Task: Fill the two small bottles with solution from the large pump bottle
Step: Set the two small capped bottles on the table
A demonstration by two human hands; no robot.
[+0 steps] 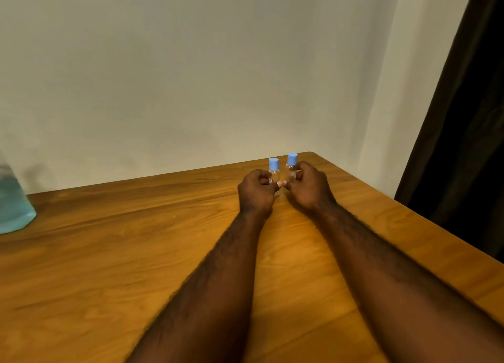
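Two small clear bottles with blue caps stand upright side by side near the far right corner of the wooden table (136, 253). My left hand (256, 191) grips the left small bottle (273, 169). My right hand (308, 188) grips the right small bottle (291, 164). Both caps are on. The large bottle of blue liquid (13, 199) stands at the far left edge of the view, blurred, and its pump top is out of sight.
A pale wall runs along the table's far edge. A dark curtain (463, 144) hangs beyond the table's right edge. Bare wood lies between the large bottle and my hands.
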